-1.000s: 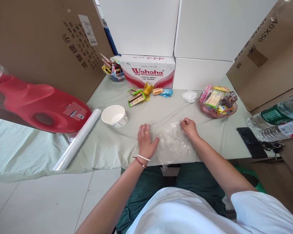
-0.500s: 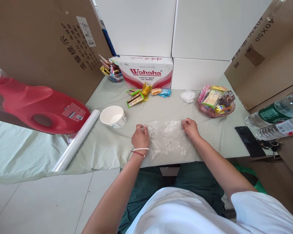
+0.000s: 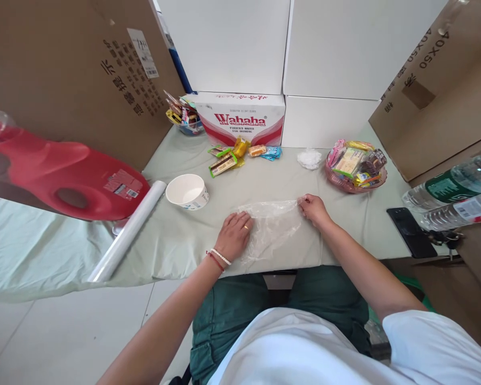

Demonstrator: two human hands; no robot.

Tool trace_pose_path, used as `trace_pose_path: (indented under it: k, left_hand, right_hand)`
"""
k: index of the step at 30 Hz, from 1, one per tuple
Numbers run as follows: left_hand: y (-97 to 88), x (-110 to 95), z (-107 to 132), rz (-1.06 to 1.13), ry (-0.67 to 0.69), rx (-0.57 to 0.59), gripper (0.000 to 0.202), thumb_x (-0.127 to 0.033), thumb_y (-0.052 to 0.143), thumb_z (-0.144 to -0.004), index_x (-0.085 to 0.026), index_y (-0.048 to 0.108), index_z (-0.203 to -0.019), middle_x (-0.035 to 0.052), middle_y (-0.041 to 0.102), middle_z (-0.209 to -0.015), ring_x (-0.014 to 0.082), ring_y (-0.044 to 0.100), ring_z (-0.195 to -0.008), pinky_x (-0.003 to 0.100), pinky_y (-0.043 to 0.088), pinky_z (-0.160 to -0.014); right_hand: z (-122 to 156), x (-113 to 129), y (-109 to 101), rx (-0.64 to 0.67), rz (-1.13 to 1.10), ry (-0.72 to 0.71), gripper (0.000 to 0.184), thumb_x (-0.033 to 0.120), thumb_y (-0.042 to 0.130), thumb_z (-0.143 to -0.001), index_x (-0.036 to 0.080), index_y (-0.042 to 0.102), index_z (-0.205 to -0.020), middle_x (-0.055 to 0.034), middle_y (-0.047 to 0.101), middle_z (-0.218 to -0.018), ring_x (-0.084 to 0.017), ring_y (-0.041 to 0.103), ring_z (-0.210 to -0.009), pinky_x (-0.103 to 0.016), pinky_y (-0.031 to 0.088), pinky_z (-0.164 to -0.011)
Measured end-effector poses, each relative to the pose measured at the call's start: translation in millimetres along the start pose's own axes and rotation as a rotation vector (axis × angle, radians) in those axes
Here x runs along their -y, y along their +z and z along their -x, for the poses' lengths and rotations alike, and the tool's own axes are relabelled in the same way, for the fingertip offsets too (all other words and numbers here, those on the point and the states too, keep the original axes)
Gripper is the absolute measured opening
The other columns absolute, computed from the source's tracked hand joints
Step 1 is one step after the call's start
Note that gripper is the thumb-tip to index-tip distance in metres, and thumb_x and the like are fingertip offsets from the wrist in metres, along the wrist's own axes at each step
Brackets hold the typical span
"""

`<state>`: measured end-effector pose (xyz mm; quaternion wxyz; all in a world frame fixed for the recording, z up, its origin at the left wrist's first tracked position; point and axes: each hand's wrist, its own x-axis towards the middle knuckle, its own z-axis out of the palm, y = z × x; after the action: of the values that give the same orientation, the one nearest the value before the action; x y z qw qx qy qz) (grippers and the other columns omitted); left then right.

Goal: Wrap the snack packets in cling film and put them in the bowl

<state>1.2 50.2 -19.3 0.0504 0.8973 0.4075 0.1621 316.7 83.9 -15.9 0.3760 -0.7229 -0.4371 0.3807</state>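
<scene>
Right hand (image 3: pixel 312 210) pinching now, fingertips closed on the far corner of the clear plastic sheet (image 3: pixel 276 227) mid-frame, left hand (image 3: pixel 233 236) lying flat at its left side, fingers extended, no grip visible, and light outward strokes toward the bowl (image 3: pixel 186 191), left of centre, should flatten creases best

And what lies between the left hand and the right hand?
In the head view, the clear plastic lies spread on the cloth between the left hand and the right hand.
</scene>
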Motion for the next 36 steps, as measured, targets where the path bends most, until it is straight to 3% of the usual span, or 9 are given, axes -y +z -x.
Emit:
trace_pose_path:
  k: [7,11,14,16,18,25,28,32,36]
  left_hand:
    - [-3.1,7,-4,-0.003,-0.245,0.118,0.062,-0.023,0.043,-0.093,-0.021,0.046,-0.155,0.0134,0.042,-0.165,0.0271,0.039,-0.153,0.057,0.02,-0.127]
    - [-5.6,4,-4,0.002,-0.245,0.168,0.059,-0.029,0.038,-0.098,-0.024,0.044,-0.156,0.0108,0.038,-0.167,0.0265,0.033,-0.156,0.06,0.017,-0.127]
    - [-6.8,2,-5,-0.014,-0.238,0.173,0.056,-0.043,0.034,-0.104,-0.026,0.045,-0.156,0.0104,0.037,-0.168,0.0281,0.031,-0.157,0.063,0.017,-0.126]
    - [-6.7,0,-6,-0.047,-0.214,0.179,0.058,-0.05,0.038,-0.103,-0.028,0.046,-0.156,0.0109,0.036,-0.168,0.0311,0.029,-0.157,0.066,0.016,-0.125]
    - [-6.6,-2,-6,-0.077,-0.199,0.197,0.06,-0.053,0.042,-0.102,-0.029,0.044,-0.157,0.0121,0.033,-0.169,0.0332,0.028,-0.158,0.068,0.015,-0.124]
    - [-5.4,-3,-7,-0.122,-0.256,0.219,0.081,-0.065,0.051,-0.095,-0.025,0.031,-0.163,0.0173,0.02,-0.173,0.038,0.021,-0.159,0.071,0.015,-0.122]
    - [-4.9,-4,-10,-0.1,-0.278,0.216,0.079,-0.065,0.044,-0.097,-0.024,0.031,-0.163,0.0172,0.023,-0.172,0.0363,0.023,-0.159,0.071,0.014,-0.123]
    - [-7.3,-1,-11,-0.06,-0.374,0.207,0.059,-0.05,0.024,-0.107,-0.03,0.035,-0.161,0.0113,0.033,-0.169,0.0317,0.028,-0.158,0.077,0.009,-0.121]
    - [-11.1,8,-6,-0.089,-0.356,0.176,0.058,-0.048,0.032,-0.105,-0.031,0.039,-0.16,0.0095,0.034,-0.169,0.0336,0.026,-0.158,0.079,0.001,-0.12]
  right_hand:
    - [-8,9,-47,-0.047,0.147,-0.034,0.01,0.028,0.067,-0.073,0.02,0.062,-0.078,0.0004,0.06,-0.067,-0.013,0.049,-0.055,-0.025,0.04,-0.054]
    - [12,35,-63,-0.229,0.349,-0.398,0.016,0.025,0.061,-0.082,0.02,0.071,-0.093,-0.008,0.069,-0.093,-0.019,0.061,-0.077,-0.033,0.049,-0.077]
    - [37,51,-44,0.145,0.306,-0.631,0.023,0.022,0.058,-0.084,0.023,0.075,-0.099,-0.0066,0.073,-0.099,-0.021,0.067,-0.09,-0.034,0.052,-0.087]
    - [44,54,-20,0.527,0.289,-0.6,0.022,0.017,0.068,-0.075,0.027,0.078,-0.092,-0.0016,0.076,-0.093,-0.021,0.07,-0.087,-0.032,0.054,-0.085]
    - [35,53,4,0.645,0.293,-0.49,0.026,0.01,0.076,-0.066,0.028,0.079,-0.085,0.0011,0.078,-0.091,-0.021,0.072,-0.086,-0.032,0.056,-0.086]
    - [-33,72,11,0.059,0.279,-0.327,0.027,0.018,0.068,-0.087,0.021,0.076,-0.112,-0.0137,0.071,-0.126,-0.031,0.064,-0.124,-0.051,0.043,-0.113]
    - [-3,73,11,-0.003,0.297,-0.514,0.03,0.023,0.057,-0.096,0.02,0.073,-0.121,-0.015,0.068,-0.131,-0.03,0.063,-0.124,-0.05,0.044,-0.113]
    - [72,33,18,0.276,0.406,-0.875,0.041,0.035,0.052,-0.102,0.025,0.063,-0.14,-0.0118,0.058,-0.15,-0.029,0.054,-0.138,-0.054,0.041,-0.119]
    - [101,-9,-6,0.493,0.496,-0.861,0.044,0.038,0.055,-0.102,0.028,0.062,-0.144,-0.0091,0.053,-0.157,-0.029,0.046,-0.147,-0.055,0.038,-0.122]
